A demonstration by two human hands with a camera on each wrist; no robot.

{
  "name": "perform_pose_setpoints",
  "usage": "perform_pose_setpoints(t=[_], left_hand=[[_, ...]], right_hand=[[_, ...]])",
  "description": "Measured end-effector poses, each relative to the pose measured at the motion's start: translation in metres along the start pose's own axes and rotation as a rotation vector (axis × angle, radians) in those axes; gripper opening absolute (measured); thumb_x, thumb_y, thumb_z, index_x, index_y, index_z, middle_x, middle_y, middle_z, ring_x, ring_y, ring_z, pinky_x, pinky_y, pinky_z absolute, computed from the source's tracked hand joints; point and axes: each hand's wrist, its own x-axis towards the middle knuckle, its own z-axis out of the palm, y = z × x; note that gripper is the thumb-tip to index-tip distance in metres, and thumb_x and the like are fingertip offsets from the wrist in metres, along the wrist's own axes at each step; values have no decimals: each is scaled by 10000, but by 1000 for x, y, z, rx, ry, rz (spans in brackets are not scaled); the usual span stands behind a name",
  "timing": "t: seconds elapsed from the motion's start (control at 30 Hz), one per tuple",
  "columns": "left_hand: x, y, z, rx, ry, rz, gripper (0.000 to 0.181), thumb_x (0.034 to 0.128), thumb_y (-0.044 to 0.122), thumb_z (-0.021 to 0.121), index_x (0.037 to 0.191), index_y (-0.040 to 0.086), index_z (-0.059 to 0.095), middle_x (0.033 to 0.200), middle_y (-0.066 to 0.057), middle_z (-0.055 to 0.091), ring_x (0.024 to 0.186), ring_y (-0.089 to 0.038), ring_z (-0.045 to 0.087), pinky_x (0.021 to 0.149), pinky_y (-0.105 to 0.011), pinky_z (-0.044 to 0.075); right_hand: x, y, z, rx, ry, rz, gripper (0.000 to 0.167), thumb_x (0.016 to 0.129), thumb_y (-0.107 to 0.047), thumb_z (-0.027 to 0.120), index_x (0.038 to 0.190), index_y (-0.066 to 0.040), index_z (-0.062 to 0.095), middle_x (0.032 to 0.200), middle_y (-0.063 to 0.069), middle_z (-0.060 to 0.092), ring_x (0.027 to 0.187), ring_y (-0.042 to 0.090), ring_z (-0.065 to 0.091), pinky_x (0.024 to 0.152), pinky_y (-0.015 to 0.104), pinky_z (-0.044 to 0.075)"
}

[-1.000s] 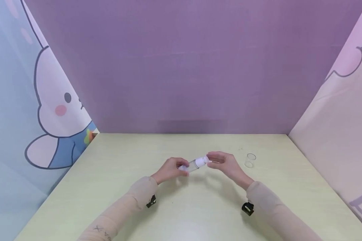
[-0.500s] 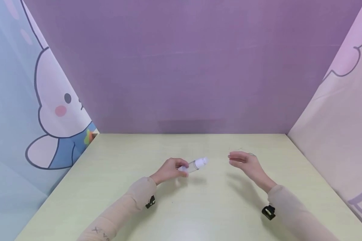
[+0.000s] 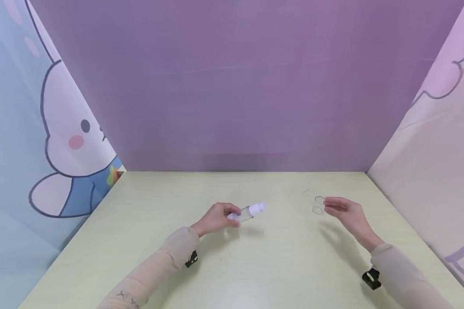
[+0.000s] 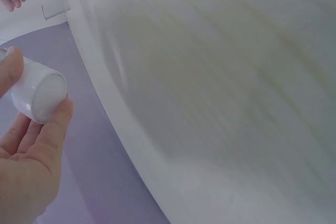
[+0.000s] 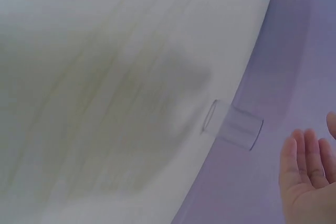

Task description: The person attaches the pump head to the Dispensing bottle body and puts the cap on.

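Note:
My left hand [image 3: 215, 218] grips a small pump bottle [image 3: 246, 213] by its lower end, tilted above the table with its white top pointing up and to the right. In the left wrist view the bottle's white round base [image 4: 49, 98] shows between thumb and fingers. A clear cylindrical cap [image 3: 318, 207] stands upright on the table to the right. Beside that cap is my right hand [image 3: 348, 214], its fingers extended and nothing in them. The right wrist view shows a gap between the clear cap [image 5: 233, 125] and the fingers [image 5: 312, 163].
The pale wooden table [image 3: 178, 266] spreads under both hands. A purple panel [image 3: 236, 94] rises along its back edge, with printed cloth walls at the left [image 3: 19, 128] and right [image 3: 444, 171]. Small specks [image 3: 306, 191] lie behind the cap.
My right hand has moved away from the bottle's white top, rightward to beside the clear cap. The left hand holds the bottle almost unmoved.

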Motion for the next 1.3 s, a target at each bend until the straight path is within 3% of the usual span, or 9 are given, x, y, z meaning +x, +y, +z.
perform_pose_setpoints(t=[0.1,0.17,0.4,0.57,0.63,0.7,0.77,0.9,1.3], left_hand=[[0,0,1,-3,-2,-1,355,745,166,749,1062,45,645,1177,-103,609,1114,-277,558,909,-410,452],[1,1,1,-4,-5,4,353,746,160,748,1062,43,645,1178,-104,609,1116,-280,558,911,-414,450],[1,2,1,-4,3,9,363,744,145,746,1071,24,642,1169,-111,616,1113,-275,562,910,-400,453],[1,2,1,-16,3,8,358,738,119,745,1064,14,642,1159,-115,619,1097,-268,573,883,-374,468],[1,2,1,-18,3,3,356,733,116,748,1060,20,645,1156,-107,621,1091,-260,576,874,-365,470],[2,2,1,-16,3,3,351,733,122,749,1055,28,647,1156,-104,620,1092,-260,575,874,-365,471],[3,2,2,-15,2,3,348,732,127,750,1053,34,649,1157,-101,620,1095,-260,573,878,-367,469],[4,1,3,-13,-1,8,348,734,132,749,1051,31,648,1155,-103,620,1092,-262,574,876,-368,471],[3,0,2,-4,-1,6,352,737,149,752,1055,40,649,1165,-100,614,1099,-263,569,888,-380,465]], right_hand=[[1,4,-5,-38,17,4,492,885,-226,608,1263,62,479,1161,151,623,840,-169,528,761,79,441],[2,7,-8,-57,25,10,497,890,-235,601,1270,57,472,1179,192,601,833,-175,521,757,72,436],[8,17,-14,-46,30,34,539,894,-243,596,1304,64,426,1090,-37,643,832,-175,516,755,66,428],[16,23,-15,-53,4,67,573,904,-262,578,1331,68,385,1259,209,541,840,-205,473,775,74,423],[20,24,-15,-68,-17,83,583,907,-271,570,1342,65,373,1310,264,470,863,-191,470,825,144,450],[23,25,-14,-82,-38,105,596,912,-282,560,1354,61,355,1335,265,440,940,-107,514,895,236,449],[27,27,-13,-82,-49,123,606,915,-280,554,1363,67,336,1349,266,423,1061,62,553,951,335,424],[33,33,-11,-51,-74,148,638,916,-256,553,1379,87,278,1379,287,365,1253,374,397,1002,420,361],[43,44,-6,68,-220,190,734,890,-246,594,1421,56,187,1453,264,242,1338,388,249,1064,453,261]])
